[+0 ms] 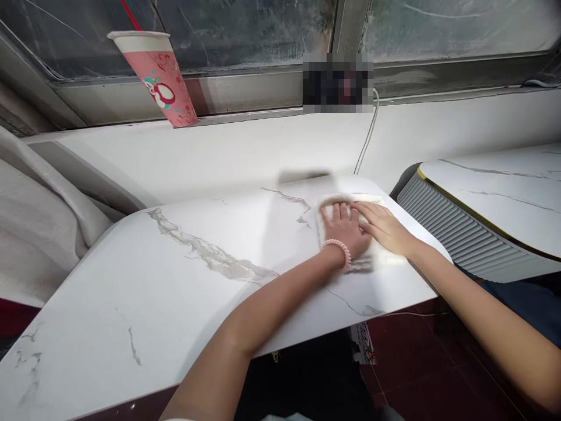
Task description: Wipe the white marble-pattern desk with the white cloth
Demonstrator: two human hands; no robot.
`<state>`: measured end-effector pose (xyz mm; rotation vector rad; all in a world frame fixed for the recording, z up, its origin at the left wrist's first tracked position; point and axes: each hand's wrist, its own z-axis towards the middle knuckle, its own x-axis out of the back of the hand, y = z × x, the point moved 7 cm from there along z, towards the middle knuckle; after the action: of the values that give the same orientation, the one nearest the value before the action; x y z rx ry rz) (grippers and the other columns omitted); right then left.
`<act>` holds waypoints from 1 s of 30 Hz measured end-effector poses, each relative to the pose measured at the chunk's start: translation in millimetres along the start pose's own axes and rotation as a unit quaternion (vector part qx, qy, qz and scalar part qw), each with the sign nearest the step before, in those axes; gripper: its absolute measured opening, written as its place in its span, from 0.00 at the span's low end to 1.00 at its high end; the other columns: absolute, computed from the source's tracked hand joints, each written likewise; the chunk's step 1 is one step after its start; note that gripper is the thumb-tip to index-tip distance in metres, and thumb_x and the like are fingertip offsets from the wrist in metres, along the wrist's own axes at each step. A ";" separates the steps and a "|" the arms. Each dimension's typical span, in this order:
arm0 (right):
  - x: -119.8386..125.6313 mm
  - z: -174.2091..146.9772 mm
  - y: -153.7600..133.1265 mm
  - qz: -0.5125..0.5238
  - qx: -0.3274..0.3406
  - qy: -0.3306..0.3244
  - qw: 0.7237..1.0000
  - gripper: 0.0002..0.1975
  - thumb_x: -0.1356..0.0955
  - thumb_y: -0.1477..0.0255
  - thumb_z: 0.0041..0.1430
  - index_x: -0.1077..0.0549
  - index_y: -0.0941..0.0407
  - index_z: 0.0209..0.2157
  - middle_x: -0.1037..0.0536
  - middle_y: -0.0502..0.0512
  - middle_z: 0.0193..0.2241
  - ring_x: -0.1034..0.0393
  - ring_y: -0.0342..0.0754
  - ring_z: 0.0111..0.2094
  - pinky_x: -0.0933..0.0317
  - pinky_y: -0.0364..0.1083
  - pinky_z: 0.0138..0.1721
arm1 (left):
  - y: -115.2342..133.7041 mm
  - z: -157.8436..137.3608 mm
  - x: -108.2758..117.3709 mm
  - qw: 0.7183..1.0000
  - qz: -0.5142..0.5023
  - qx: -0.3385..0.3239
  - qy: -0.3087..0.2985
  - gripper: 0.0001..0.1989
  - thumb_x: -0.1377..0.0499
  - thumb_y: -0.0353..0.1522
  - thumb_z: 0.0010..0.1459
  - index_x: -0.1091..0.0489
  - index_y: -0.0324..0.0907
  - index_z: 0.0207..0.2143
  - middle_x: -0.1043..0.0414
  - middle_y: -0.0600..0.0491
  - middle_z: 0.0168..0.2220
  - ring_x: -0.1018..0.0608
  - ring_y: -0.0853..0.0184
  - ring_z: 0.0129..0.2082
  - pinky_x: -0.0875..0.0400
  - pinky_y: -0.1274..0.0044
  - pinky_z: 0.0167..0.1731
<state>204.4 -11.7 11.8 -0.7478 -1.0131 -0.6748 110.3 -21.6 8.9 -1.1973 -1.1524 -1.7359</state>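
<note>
both hands lie palm down on a white cloth at the right end of a marble-patterned table (153, 292), the left hand (346, 231) open with its fingers spread, the right hand (382, 226) open and flat with its fingers closer together, neither one curled around anything. the cloth (385, 252) sits beneath both palms, its far edge showing just beyond the fingertips and its near right corner reaching out under the right wrist. the right fingertips meet the thumb side of the left hand, whose wrist wears a pink coiled band (347, 257). behind the table, a pink paper cup (160, 82) with a red straw (130, 14) stands on the window ledge, well apart from the hands; farther right, a white cable (367, 134) hangs down the wall. a second table (495, 181) stands at right, a pale curtain (39, 216) at left.
</note>
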 end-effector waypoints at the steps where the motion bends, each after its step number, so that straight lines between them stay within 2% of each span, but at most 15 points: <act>1: 3.4 -10.2 -1.7 0.001 -0.003 0.001 1.000 0.26 0.47 0.59 0.67 0.42 0.50 0.63 0.35 0.58 0.60 0.42 0.59 0.61 0.47 0.64 0.59 | 7.5 -7.8 -0.5 1.000 0.002 -0.009 -0.005 0.30 0.58 0.39 0.63 0.45 0.34 0.64 0.49 0.40 0.67 0.49 0.52 0.67 0.62 0.50 0.64; 4: 13.6 -39.8 -6.2 0.003 -0.008 0.000 1.000 0.27 0.47 0.57 0.67 0.43 0.48 0.64 0.35 0.57 0.61 0.43 0.59 0.62 0.46 0.65 0.59 | 28.8 -29.6 -1.6 0.999 0.002 -0.037 -0.008 0.32 0.55 0.42 0.63 0.45 0.31 0.63 0.49 0.37 0.66 0.49 0.49 0.67 0.61 0.49 0.63; 8: 24.3 -71.8 -7.6 0.009 -0.026 -0.009 1.000 0.26 0.46 0.57 0.67 0.45 0.46 0.64 0.37 0.55 0.61 0.44 0.58 0.62 0.47 0.64 0.60 | 51.1 -50.5 -1.6 0.998 -0.014 -0.058 0.035 0.32 0.54 0.42 0.62 0.45 0.30 0.62 0.47 0.36 0.65 0.48 0.48 0.66 0.58 0.49 0.63; 11: 30.0 -89.1 -4.9 0.015 -0.036 -0.005 0.999 0.26 0.46 0.58 0.67 0.45 0.44 0.64 0.37 0.53 0.62 0.44 0.57 0.62 0.48 0.63 0.61 | 65.2 -58.5 -4.1 0.996 -0.022 -0.067 0.054 0.32 0.55 0.41 0.63 0.45 0.30 0.63 0.46 0.36 0.65 0.48 0.49 0.66 0.58 0.49 0.63; 15: 33.8 -104.6 4.0 0.011 -0.056 -0.003 0.998 0.25 0.46 0.59 0.67 0.46 0.43 0.64 0.38 0.52 0.63 0.46 0.57 0.63 0.49 0.63 0.61 | 80.2 -59.6 -7.7 0.996 -0.022 -0.071 0.039 0.32 0.56 0.42 0.63 0.45 0.31 0.63 0.46 0.36 0.65 0.48 0.50 0.67 0.59 0.48 0.63; 24: 44.4 -104.5 29.9 -0.004 -0.096 -0.006 0.995 0.24 0.47 0.58 0.66 0.44 0.40 0.62 0.36 0.50 0.61 0.41 0.59 0.61 0.46 0.64 0.60 | 97.6 -37.2 -13.3 0.994 -0.058 -0.086 -0.017 0.33 0.58 0.42 0.63 0.48 0.31 0.65 0.50 0.37 0.67 0.51 0.49 0.68 0.60 0.49 0.63; 30: 43.8 -85.3 50.7 0.007 -0.122 -0.026 0.992 0.24 0.47 0.57 0.66 0.42 0.41 0.61 0.36 0.50 0.61 0.43 0.58 0.62 0.51 0.64 0.62 | 95.3 -10.3 -17.2 0.995 -0.059 -0.083 0.005 0.32 0.57 0.41 0.63 0.46 0.31 0.64 0.46 0.39 0.65 0.49 0.53 0.67 0.58 0.51 0.64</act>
<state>302.6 -57.8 11.8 -0.9897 -0.9807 -0.7796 198.4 -62.4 16.4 -1.2379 -1.1096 -1.9572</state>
